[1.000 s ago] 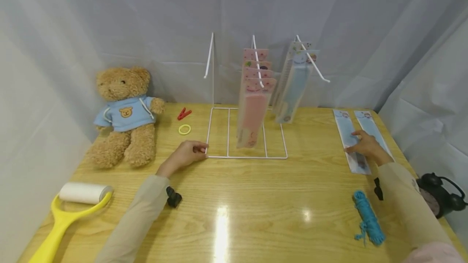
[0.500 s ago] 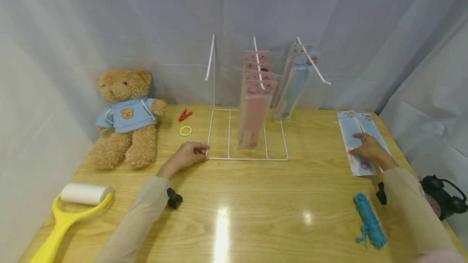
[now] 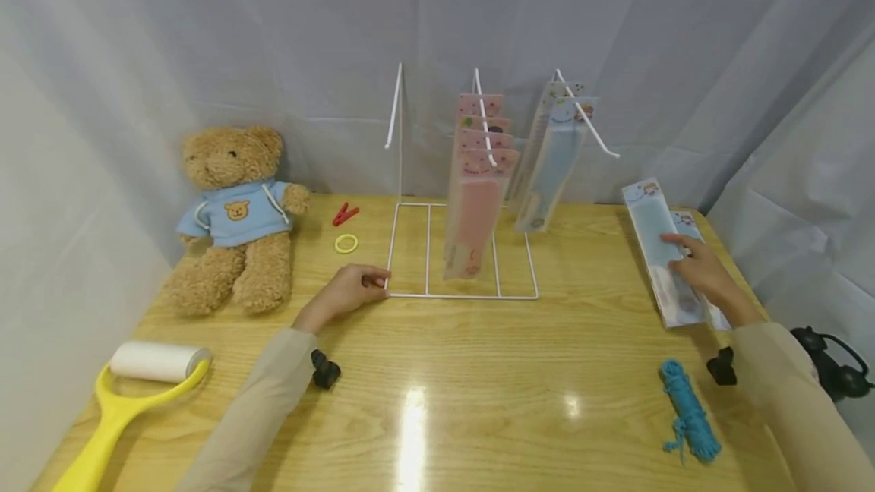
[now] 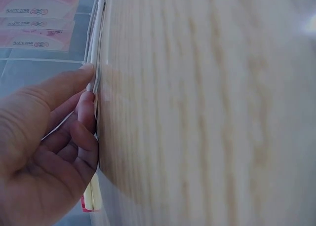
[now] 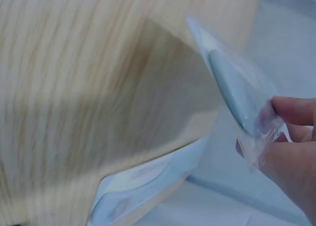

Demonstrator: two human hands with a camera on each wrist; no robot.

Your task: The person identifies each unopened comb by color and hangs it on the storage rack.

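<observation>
My left hand pinches the front left corner of a white wire display rack. Pink packaged combs hang on the rack's middle hook, and blue packaged combs on its right hook. The pink cards read "plastic comb" in the left wrist view. At the table's right side, my right hand holds a blue packaged comb by its clear wrapper, tilted with its far end raised. In the right wrist view this comb pack is off the wood. Another blue packaged comb lies beneath, partly covered in the head view.
A teddy bear sits at the back left, near a red clip and a yellow ring. A yellow-handled roller lies front left. Blue cord and a black alarm clock are at the right.
My right hand has taken hold of the left blue packaged comb, lifted its far end and shifted it right, over the other one. The left hand stays on the rack corner.
</observation>
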